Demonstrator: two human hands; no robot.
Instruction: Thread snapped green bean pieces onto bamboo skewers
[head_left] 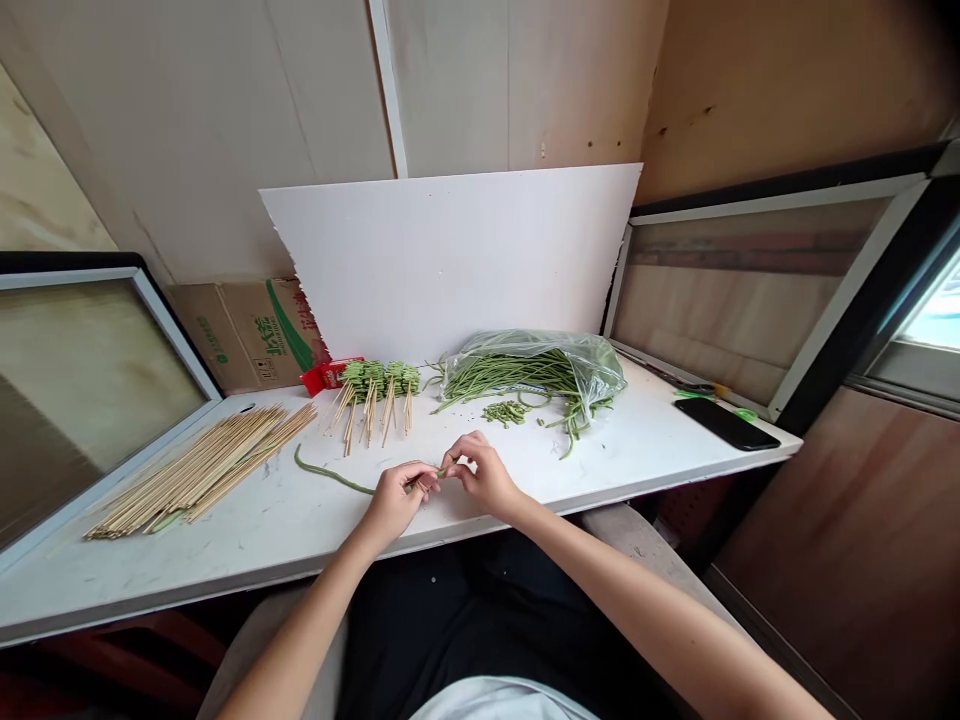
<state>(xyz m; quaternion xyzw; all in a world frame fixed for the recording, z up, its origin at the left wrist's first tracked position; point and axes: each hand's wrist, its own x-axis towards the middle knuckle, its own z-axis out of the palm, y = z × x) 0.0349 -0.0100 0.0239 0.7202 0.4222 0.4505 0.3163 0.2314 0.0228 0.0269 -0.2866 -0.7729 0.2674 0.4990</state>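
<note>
A long green bean (334, 474) trails leftward over the white table from my left hand (401, 495), whose fingers are closed round it. Close beside, my right hand (480, 475) pinches the bean's other end between thumb and fingertips. Something thin and pale shows at my left fingers, too small to make out clearly. Beyond my hands lie short cut bean pieces (505, 412). Several skewers threaded with folded beans (380, 378) rest in a stack at the back, their bare sticks pointing toward me.
Bare bamboo skewers (202, 465) lie in a large pile at left. A clear plastic bag of long beans (525, 370) sits at the back, before a white board (457, 260). A black phone (726, 423) lies at right; a cardboard box (251, 335) stands back left.
</note>
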